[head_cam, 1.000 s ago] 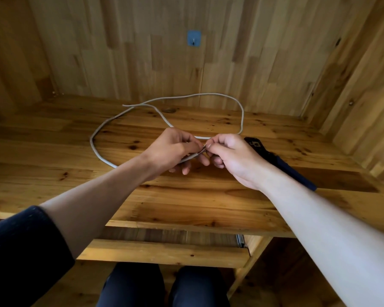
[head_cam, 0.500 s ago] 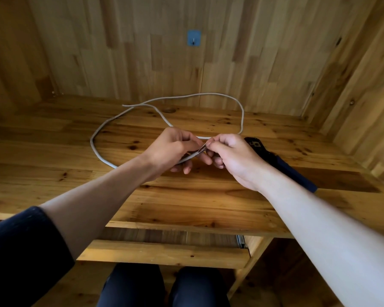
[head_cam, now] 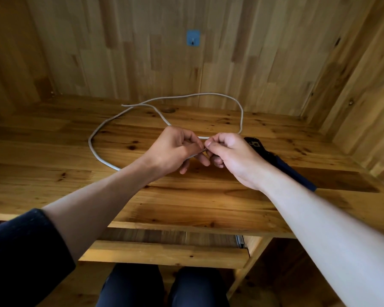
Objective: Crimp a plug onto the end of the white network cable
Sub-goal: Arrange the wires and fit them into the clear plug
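View from above of a person's two bare forearms reaching in from the bottom corners to the middle of the frame, over a wooden desk. The left hand and right hand meet fingertip to fingertip at centre frame, just above the desk. The left hand's fingers are curled round the near end of a white network cable, and the right hand's thumb and forefinger pinch the very tip, where a short dark sliver shows between the hands; it is too small to tell what it is. From the hands the cable runs out in a wide loop across the back of the desk, crossing itself and ending loose at upper left of centre. A crimping tool with a black head and blue handle lies on the desk behind the right wrist. A blue wall hook sits top centre on the wood-panelled wall. A dark sleeve fills the lower left corner.
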A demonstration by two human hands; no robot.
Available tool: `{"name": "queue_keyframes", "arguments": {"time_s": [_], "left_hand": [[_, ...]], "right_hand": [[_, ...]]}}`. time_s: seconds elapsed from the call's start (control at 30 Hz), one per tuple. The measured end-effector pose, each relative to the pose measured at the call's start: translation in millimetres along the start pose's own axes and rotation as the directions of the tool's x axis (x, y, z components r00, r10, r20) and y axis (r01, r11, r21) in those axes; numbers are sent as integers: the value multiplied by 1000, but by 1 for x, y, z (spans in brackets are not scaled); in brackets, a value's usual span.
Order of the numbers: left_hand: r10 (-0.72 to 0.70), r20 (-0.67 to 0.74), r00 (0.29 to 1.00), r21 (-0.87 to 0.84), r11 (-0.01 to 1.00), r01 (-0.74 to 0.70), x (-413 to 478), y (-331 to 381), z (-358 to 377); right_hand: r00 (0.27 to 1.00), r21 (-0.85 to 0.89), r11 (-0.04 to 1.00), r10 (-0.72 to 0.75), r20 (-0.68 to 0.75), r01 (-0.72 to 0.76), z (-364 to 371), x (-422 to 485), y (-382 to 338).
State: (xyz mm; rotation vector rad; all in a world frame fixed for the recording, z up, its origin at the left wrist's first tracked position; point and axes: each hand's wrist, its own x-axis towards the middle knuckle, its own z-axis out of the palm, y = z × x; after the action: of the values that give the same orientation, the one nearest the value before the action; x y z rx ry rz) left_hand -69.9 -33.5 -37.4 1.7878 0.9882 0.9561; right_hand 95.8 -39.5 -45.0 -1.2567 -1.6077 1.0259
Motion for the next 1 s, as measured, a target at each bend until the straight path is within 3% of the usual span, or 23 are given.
{"name": "queue_keyframes", "arguments": {"time_s": [0.27,0.37,0.53,0.67,0.77,0.87,1.0], "left_hand": [[-22,49,999,66,998,19,1,-4,-2],[10,60,998,124,992,-17,1,-8,0],[53,61,997,125,990,-60,1,-10,-3],[-11,105,994,183,983,-8,4,-7,-4],[-132,125,983,165,980,110,5,-1,-4],[-203,109,973,125,974,189,7,3,-4],[-202,127,971,123,975,186,5,2,-5]], "right_hand": [[999,-199,979,-41,-17,37,-2,0,3],[997,-219,975,-55,-56,42,-3,1,2],[999,-212,976,-54,4,54,-3,0,3],[991,-390,911,-131,35,134,-3,-2,3],[978,-521,831,-205,37,194,-2,-2,4],[973,-552,805,-224,58,218,-3,-2,5],[979,-566,799,-172,105,202,-5,-3,5]]}}
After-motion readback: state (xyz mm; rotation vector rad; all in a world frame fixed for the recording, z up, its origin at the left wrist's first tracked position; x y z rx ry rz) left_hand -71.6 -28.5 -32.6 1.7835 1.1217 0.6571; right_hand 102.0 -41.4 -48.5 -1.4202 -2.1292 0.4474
